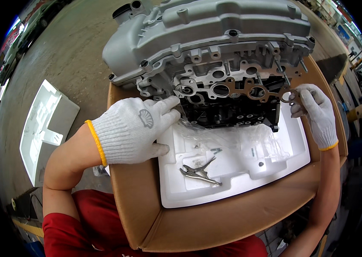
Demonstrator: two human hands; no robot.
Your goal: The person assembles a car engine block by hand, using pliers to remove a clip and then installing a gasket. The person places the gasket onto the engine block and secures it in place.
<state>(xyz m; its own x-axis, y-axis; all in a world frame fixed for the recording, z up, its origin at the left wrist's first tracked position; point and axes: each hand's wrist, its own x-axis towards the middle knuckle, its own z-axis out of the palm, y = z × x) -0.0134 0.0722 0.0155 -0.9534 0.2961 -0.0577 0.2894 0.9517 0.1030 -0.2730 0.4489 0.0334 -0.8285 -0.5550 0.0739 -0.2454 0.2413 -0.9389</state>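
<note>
A flat metal manifold gasket (234, 91) with a row of round holes lies along the side of a grey engine (206, 25), in front of its ports and studs. My right hand (315, 107), in a white knit glove, pinches the gasket's right end between thumb and fingers. My left hand (134, 126), gloved alike, has its fingers stretched toward the gasket's left end, thumb apart. Its fingertips are close to that end; whether they touch it I cannot tell. Several studs (279, 66) stick out of the engine above the gasket.
The engine sits in an open cardboard box (223, 222) lined with white foam (236, 188). On the foam lie locking pliers (200, 172), loose studs (216, 150), a nut (261, 164) and clear plastic film (249, 141). Another foam piece (46, 128) rests on the floor at left.
</note>
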